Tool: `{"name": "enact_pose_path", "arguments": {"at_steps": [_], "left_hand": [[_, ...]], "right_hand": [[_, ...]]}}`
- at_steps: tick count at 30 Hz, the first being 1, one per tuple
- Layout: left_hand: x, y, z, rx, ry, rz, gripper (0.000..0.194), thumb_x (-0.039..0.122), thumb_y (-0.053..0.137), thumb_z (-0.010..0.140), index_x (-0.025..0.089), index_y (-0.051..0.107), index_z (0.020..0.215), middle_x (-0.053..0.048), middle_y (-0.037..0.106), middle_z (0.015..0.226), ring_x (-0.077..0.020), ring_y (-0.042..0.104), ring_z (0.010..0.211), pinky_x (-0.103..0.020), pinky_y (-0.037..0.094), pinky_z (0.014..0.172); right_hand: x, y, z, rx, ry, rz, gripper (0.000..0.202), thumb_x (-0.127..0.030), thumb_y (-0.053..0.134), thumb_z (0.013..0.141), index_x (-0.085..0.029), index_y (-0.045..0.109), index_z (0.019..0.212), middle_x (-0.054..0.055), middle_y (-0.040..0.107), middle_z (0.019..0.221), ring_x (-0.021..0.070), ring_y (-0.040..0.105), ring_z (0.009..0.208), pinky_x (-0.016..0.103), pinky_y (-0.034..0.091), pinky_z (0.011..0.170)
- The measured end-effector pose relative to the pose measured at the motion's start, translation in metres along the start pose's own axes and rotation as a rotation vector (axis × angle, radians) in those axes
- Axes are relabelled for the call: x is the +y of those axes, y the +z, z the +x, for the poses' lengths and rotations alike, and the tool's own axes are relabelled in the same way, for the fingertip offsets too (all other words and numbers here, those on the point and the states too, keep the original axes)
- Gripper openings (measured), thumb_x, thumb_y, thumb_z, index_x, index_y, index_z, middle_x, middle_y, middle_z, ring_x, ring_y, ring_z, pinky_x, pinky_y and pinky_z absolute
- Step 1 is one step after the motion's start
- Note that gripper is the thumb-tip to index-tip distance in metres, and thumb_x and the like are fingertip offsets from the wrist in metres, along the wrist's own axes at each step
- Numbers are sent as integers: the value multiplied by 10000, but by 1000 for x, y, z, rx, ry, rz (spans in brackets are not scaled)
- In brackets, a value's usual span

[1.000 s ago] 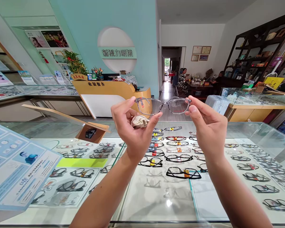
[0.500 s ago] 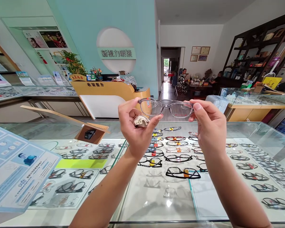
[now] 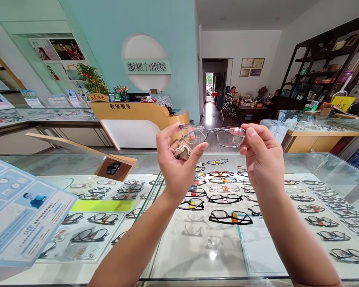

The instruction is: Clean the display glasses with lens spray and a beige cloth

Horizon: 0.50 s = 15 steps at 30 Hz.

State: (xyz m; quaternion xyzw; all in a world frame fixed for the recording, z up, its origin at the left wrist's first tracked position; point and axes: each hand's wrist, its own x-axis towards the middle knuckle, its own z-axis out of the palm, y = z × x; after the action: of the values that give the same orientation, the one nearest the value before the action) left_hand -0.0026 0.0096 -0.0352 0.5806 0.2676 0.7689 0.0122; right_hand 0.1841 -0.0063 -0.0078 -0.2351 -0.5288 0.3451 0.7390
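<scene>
Clear-framed eyeglasses are held up above the glass counter, lenses facing me, with a small red and white sticker on the left lens. My left hand grips the left end of the frame by the fingertips; a crumpled beige cloth is tucked in its palm. At the other end, my right hand pinches the right hinge corner between thumb and fingers. Below both hands, rows of eyeglasses lie in the display case, many with coloured tags.
A tilted wooden-backed mirror and a blue printed leaflet stand on the counter at left. Beyond are a wooden reception desk, another glass case at right, and two people seated at a table far back.
My left hand, with the cloth, has shifted slightly right. The eyeglasses have turned a little and moved slightly right; my right hand has barely moved.
</scene>
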Motion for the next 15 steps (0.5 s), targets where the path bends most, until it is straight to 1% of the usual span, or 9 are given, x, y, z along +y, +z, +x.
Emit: {"name": "enact_pose_path", "arguments": {"at_steps": [2, 6, 8, 12, 13, 15], "left_hand": [[1, -1, 0, 16, -40, -6, 679, 574, 960, 848, 272, 611, 1345, -110, 674, 1318, -253, 751, 1123, -372, 664, 909], [2, -5, 2, 18, -90, -29, 699, 558, 1006, 794, 264, 637, 1311, -101, 708, 1268, -247, 753, 1141, -335, 663, 869], [4, -6, 4, 11, -102, -45, 689, 539, 1015, 788, 264, 640, 1297, -88, 728, 1228, -226, 763, 1083, -309, 647, 817], [5, -8, 7, 12, -174, -116, 693, 508, 1038, 764, 256, 642, 1275, -59, 743, 1158, -146, 728, 851, -273, 603, 716], [5, -9, 7, 12, -202, -147, 692, 500, 1044, 756, 258, 642, 1265, -54, 745, 1144, -140, 722, 837, -269, 601, 712], [5, -9, 8, 8, -256, -215, 691, 476, 1055, 741, 267, 635, 1248, -49, 755, 1125, -155, 740, 877, -269, 613, 726]], "right_hand": [[1, -1, 1, 2, -7, 8, 120, -448, 848, 972, -338, 870, 1012, 5, 850, 1008, 129, 586, 662, 300, 562, 648], [4, -2, 3, -6, -9, -1, 137, -470, 843, 975, -336, 870, 988, 8, 853, 1020, 160, 685, 825, 302, 575, 705], [5, -3, 3, -17, -3, -6, 144, -478, 847, 971, -336, 870, 981, 6, 853, 1017, 163, 687, 839, 314, 577, 741], [6, -3, 3, -23, 20, -9, 127, -462, 859, 956, -336, 869, 967, -6, 837, 1001, 163, 680, 862, 333, 579, 838], [6, -4, 3, -22, 26, -13, 124, -457, 860, 954, -333, 867, 959, -7, 831, 1002, 165, 679, 881, 336, 576, 855], [7, -4, 3, -21, 39, -31, 131, -455, 856, 950, -324, 859, 945, -4, 815, 990, 169, 666, 890, 341, 566, 864]]}}
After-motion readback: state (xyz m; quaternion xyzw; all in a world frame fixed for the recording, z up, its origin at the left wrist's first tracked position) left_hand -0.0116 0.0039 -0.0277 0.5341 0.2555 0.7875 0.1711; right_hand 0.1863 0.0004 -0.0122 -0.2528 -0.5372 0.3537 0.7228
